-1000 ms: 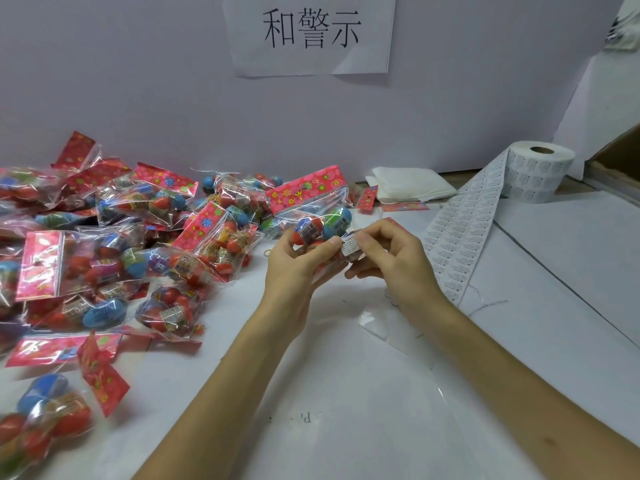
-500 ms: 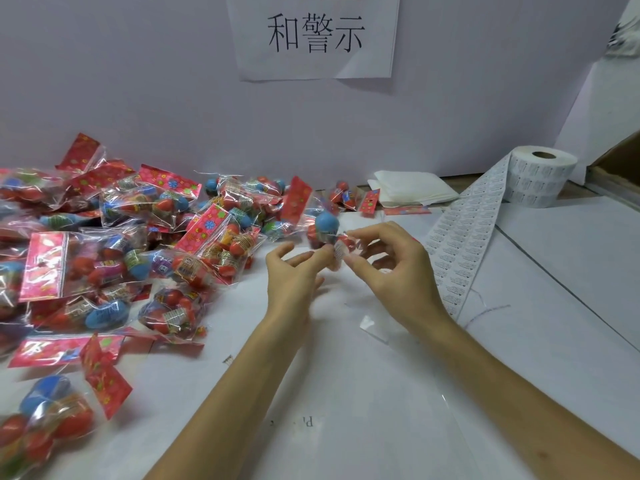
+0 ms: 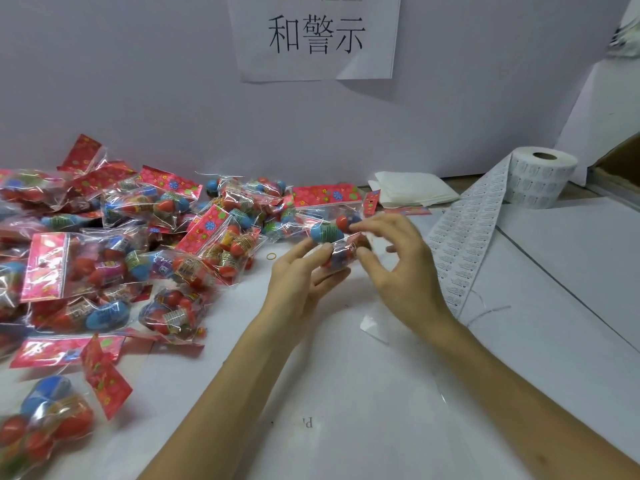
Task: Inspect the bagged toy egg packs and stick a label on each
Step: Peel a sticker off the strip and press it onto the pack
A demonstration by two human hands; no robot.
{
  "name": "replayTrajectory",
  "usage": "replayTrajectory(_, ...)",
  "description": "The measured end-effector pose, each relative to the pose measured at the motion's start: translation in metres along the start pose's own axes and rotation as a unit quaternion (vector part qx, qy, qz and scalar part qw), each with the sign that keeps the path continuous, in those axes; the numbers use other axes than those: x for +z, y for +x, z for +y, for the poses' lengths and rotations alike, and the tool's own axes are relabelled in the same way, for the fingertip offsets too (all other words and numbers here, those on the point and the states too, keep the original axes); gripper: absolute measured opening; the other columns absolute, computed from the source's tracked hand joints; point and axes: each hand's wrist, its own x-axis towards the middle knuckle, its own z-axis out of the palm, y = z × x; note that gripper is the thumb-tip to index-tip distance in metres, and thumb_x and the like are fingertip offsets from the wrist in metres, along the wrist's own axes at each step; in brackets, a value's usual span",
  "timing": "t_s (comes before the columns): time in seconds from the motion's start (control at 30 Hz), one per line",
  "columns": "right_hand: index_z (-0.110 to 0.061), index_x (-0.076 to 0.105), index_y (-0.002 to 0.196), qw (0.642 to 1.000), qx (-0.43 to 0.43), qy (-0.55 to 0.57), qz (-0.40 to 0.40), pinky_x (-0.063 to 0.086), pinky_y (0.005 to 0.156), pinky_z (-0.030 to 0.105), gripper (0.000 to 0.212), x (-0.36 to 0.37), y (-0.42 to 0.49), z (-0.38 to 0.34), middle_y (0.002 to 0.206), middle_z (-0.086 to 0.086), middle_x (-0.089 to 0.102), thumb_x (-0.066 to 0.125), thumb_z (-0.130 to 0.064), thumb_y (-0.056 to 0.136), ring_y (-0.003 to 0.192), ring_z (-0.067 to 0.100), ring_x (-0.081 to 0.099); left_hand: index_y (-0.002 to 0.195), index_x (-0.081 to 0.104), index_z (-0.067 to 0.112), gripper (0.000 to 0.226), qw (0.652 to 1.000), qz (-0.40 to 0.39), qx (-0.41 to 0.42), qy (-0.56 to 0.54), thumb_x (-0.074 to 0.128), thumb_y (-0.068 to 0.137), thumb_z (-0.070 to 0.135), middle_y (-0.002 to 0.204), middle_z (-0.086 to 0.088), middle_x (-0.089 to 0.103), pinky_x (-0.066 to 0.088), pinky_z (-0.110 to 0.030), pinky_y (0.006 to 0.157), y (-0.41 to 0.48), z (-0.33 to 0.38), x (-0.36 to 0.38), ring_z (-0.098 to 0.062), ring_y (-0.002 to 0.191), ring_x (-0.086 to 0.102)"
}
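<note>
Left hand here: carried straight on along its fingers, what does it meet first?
The egg pack it holds: the left hand points up and right into it. Just behind sits the right hand, pinching the same pack, though depth there is unclear.

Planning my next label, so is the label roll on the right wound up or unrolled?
Partly unrolled: a label strip trails from the label roll forward across the table.
</note>
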Motion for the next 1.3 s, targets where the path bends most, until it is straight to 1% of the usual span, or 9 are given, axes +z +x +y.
replayTrajectory(0.1, -0.031, 0.059, 0.127, 0.981, 0.165, 0.097, -0.018, 0.049, 0.085, 0.023, 0.038, -0.005, 0.007, 0.004, 0.124, -0.007, 0.06, 0.074, -0.026, 0.092, 0.108, 0.009, 0.061, 0.129, 0.065, 0.006, 0.028, 1.0, -0.021, -0.005, -0.013, 0.05, 0.105, 0.007, 0.12, -0.013, 0.075, 0.061, -0.032, 0.089, -0.001, 0.004, 0.003, -0.027, 0.109, 0.073)
replayTrajectory(0.23, -0.03, 0.067, 0.116, 0.915, 0.289, 0.259, -0.107, 0.051, 0.077, 0.031, 0.02, -0.007, 0.011, 0.003, 0.102, -0.006, 0.075, 0.061, -0.038, 0.099, 0.094, 0.013, 0.072, 0.13, 0.064, 0.007, 0.031, 0.999, -0.04, -0.006, -0.01, 0.045, 0.105, 0.004, 0.119, -0.012, 0.075, 0.061, -0.032, 0.089, -0.001, 0.006, 0.003, -0.025, 0.107, 0.074)
replayTrajectory(0.4, -0.026, 0.072, 0.109, 0.92, 0.28, 0.267, -0.064, 0.053, 0.077, 0.028, 0.02, -0.004, 0.009, 0.002, 0.099, -0.004, 0.076, 0.062, -0.038, 0.098, 0.088, 0.01, 0.069, 0.126, 0.068, 0.007, 0.031, 0.996, -0.06, 0.01, 0.066, 0.051, 0.101, 0.003, 0.113, -0.011, 0.076, 0.06, -0.035, 0.09, -0.002, 0.004, 0.003, -0.023, 0.103, 0.073)
replayTrajectory(0.7, -0.01, 0.065, 0.085, 0.92, 0.28, 0.274, -0.024, 0.047, 0.049, 0.03, 0.012, -0.012, 0.011, 0.001, 0.066, -0.005, 0.066, 0.07, -0.018, 0.093, 0.057, 0.007, 0.06, 0.124, 0.067, 0.013, 0.04, 0.986, -0.048, -0.003, 0.157, 0.08, 0.085, 0.018, 0.113, -0.015, 0.075, 0.062, -0.043, 0.087, -0.005, -0.001, 0.009, -0.031, 0.097, 0.075)
replayTrajectory(0.8, -0.01, 0.066, 0.077, 0.925, 0.263, 0.272, -0.023, 0.052, 0.059, 0.03, 0.014, -0.011, 0.011, 0.004, 0.07, 0.0, 0.067, 0.072, -0.012, 0.09, 0.064, 0.01, 0.065, 0.121, 0.07, 0.014, 0.036, 0.984, -0.03, -0.001, 0.176, 0.078, 0.087, 0.024, 0.112, -0.016, 0.074, 0.064, -0.044, 0.082, -0.006, 0.0, 0.01, -0.031, 0.091, 0.076)
replayTrajectory(0.87, -0.01, 0.068, 0.077, 0.931, 0.246, 0.268, -0.018, 0.055, 0.068, 0.031, 0.014, -0.01, 0.011, 0.007, 0.072, -0.001, 0.069, 0.074, -0.014, 0.089, 0.069, 0.011, 0.069, 0.122, 0.07, 0.014, 0.035, 0.984, -0.022, 0.001, 0.176, 0.074, 0.091, 0.03, 0.112, -0.016, 0.073, 0.064, -0.047, 0.083, -0.006, 0.001, 0.013, -0.032, 0.089, 0.076)
replayTrajectory(1.03, -0.017, 0.072, 0.092, 0.954, 0.192, 0.227, -0.037, 0.06, 0.066, 0.026, 0.008, -0.006, 0.008, 0.005, 0.081, -0.005, 0.073, 0.074, -0.025, 0.092, 0.078, 0.009, 0.072, 0.125, 0.069, 0.014, 0.036, 0.983, 0.0, 0.015, 0.183, 0.068, 0.095, 0.033, 0.103, -0.014, 0.071, 0.064, -0.043, 0.082, -0.004, 0.001, 0.012, -0.017, 0.072, 0.07)
replayTrajectory(1.17, -0.016, 0.069, 0.11, 0.947, 0.229, 0.202, -0.095, 0.059, 0.063, 0.028, 0.022, -0.001, 0.007, 0.008, 0.098, 0.005, 0.07, 0.072, -0.03, 0.094, 0.079, 0.011, 0.072, 0.118, 0.072, 0.012, 0.028, 0.99, 0.028, 0.024, 0.135, 0.071, 0.094, 0.026, 0.1, -0.011, 0.074, 0.064, -0.04, 0.08, -0.005, 0.0, 0.007, -0.024, 0.085, 0.072)
replayTrajectory(1.3, -0.028, 0.074, 0.1, 0.955, 0.221, 0.169, -0.103, 0.059, 0.06, 0.025, 0.01, -0.001, 0.006, 0.011, 0.087, -0.004, 0.075, 0.071, -0.035, 0.094, 0.075, 0.011, 0.073, 0.118, 0.072, 0.014, 0.03, 0.99, 0.044, 0.031, 0.133, 0.074, 0.091, 0.027, 0.109, -0.011, 0.076, 0.063, -0.044, 0.086, -0.003, 0.002, 0.006, -0.029, 0.096, 0.075)
